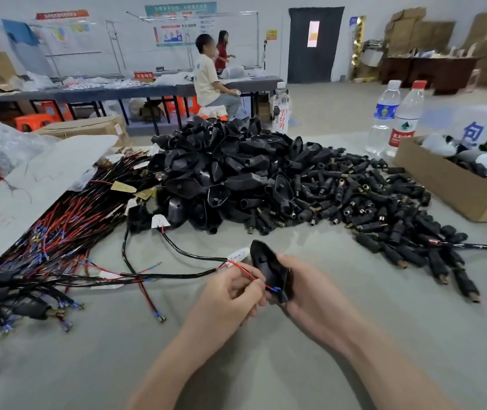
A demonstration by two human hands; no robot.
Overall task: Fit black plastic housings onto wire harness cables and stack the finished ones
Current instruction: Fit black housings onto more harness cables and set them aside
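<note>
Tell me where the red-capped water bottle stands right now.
In the head view the red-capped bottle stands far right on the table, beside a white-capped bottle and just behind the cardboard box.

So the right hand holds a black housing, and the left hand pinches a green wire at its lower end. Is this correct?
Not quite: the wire is red, not green. The head view shows the left hand pinching a red wire at the lower end of the black housing, which the right hand holds.
</note>
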